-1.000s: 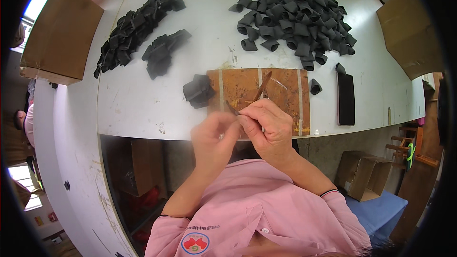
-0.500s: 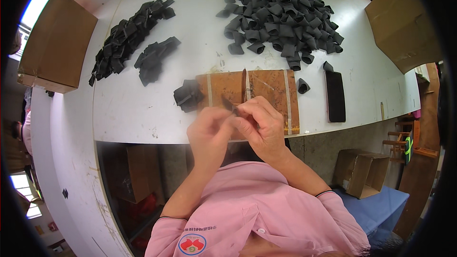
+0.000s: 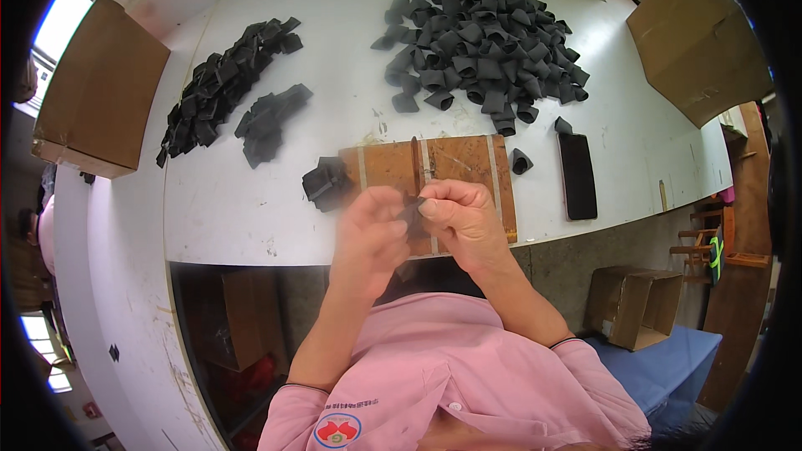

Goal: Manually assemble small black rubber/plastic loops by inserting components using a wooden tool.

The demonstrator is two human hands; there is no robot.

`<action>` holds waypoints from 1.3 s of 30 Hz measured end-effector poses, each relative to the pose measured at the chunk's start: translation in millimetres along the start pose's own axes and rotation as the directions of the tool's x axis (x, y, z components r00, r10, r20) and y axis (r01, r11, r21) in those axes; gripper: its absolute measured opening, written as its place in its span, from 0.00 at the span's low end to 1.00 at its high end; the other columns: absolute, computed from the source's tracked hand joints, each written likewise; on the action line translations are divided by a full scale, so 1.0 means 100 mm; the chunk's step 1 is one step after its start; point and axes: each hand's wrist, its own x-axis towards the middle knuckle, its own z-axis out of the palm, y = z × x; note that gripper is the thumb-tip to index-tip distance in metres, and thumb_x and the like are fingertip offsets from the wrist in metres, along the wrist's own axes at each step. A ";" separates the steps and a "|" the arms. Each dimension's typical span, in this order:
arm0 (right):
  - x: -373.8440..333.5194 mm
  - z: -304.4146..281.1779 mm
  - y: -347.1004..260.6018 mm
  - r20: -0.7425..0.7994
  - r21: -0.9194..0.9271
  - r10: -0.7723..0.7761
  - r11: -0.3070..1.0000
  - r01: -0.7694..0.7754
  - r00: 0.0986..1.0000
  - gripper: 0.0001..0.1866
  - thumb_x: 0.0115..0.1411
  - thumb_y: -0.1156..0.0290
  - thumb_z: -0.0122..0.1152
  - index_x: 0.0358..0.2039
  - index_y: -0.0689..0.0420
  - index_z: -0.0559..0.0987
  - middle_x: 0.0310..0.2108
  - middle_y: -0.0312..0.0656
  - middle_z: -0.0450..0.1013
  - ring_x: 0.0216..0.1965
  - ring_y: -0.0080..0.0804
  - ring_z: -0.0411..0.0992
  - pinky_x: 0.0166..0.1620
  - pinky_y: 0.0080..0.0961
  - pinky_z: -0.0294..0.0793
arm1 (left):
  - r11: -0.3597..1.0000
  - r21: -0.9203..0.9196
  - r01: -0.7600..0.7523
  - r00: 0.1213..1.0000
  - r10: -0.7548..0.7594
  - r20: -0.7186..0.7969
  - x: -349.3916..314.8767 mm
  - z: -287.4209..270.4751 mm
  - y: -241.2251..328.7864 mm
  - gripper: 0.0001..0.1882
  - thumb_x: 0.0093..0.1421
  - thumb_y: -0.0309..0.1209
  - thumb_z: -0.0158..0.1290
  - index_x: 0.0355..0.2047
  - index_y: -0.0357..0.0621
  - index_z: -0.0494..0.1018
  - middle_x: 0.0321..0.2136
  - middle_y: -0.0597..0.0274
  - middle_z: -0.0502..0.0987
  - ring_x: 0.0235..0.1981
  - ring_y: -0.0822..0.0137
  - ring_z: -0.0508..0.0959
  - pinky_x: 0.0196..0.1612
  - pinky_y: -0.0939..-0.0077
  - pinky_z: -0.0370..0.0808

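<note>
My right hand (image 3: 459, 217) pinches a small black fabric piece (image 3: 413, 215) between thumb and fingertips, just over the near part of a brown wooden board (image 3: 464, 163). Beside it my left hand (image 3: 370, 230) is curled with its fingertips close to the same piece. Motion blurs it, and I cannot make out what lies between its fingers. A thin upright strip (image 3: 415, 159) stands on the board. At the board's left edge lies a small stack of flat black pieces (image 3: 326, 184). One rolled black piece (image 3: 522, 162) sits off its right edge.
A big heap of rolled black pieces (image 3: 484, 42) lies at the far side of the white table (image 3: 334, 58). Flat black pieces form a long pile (image 3: 221, 83) and a smaller pile (image 3: 269, 125) at left. A phone (image 3: 577, 175) lies at right. Cardboard boxes (image 3: 104, 88) flank the table.
My hands have drawn slightly apart, the left one shifting a little and blurring. The black piece between them shows more now. The whole view has shifted slightly.
</note>
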 end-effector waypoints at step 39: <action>0.12 0.35 -0.52 0.604 -0.772 -0.621 -0.300 0.561 0.500 0.21 0.41 0.63 0.65 0.34 0.61 0.71 0.29 0.41 0.66 0.28 0.35 0.67 0.27 0.25 0.69 | 0.397 0.703 -0.590 0.706 0.676 0.210 0.35 0.41 0.21 0.01 0.51 0.21 0.51 0.26 0.37 0.70 0.25 0.63 0.71 0.26 0.73 0.70 0.31 0.84 0.66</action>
